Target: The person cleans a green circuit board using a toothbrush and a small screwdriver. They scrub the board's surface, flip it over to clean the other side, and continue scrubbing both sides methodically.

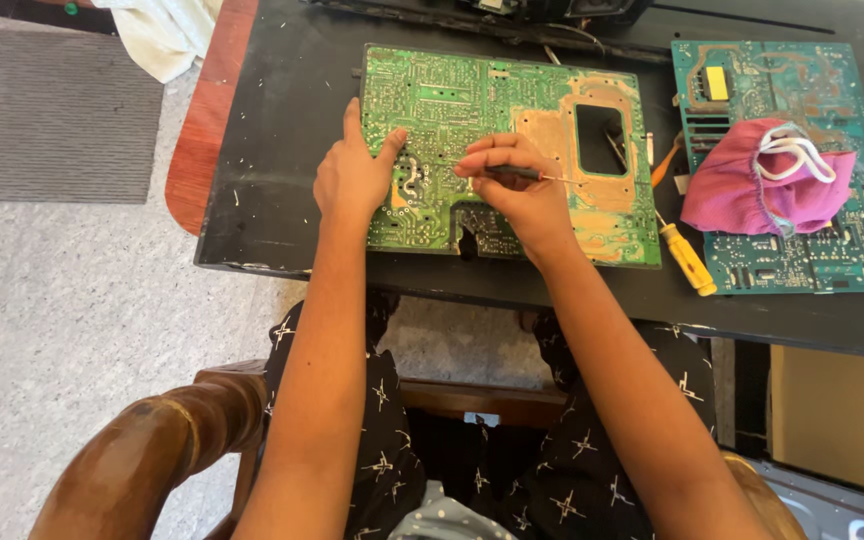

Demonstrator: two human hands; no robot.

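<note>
A large green circuit board (512, 110) lies solder side up on a black table top (282, 140). My left hand (352, 170) rests flat on the board's left part, fingers together and thumb spread. My right hand (517, 185) sits on the board's middle and pinches a thin dark tool (532, 176) whose metal tip points right along the board. A rectangular cut-out (600, 138) opens in the board's copper-coloured right part.
A second, teal circuit board (802, 255) lies at the right with a pink cloth mask (762, 180) on it. A yellow-handled screwdriver (687, 260) lies between the boards. Wooden chair arm (142, 460) at lower left; grey mat (52, 110) on the floor.
</note>
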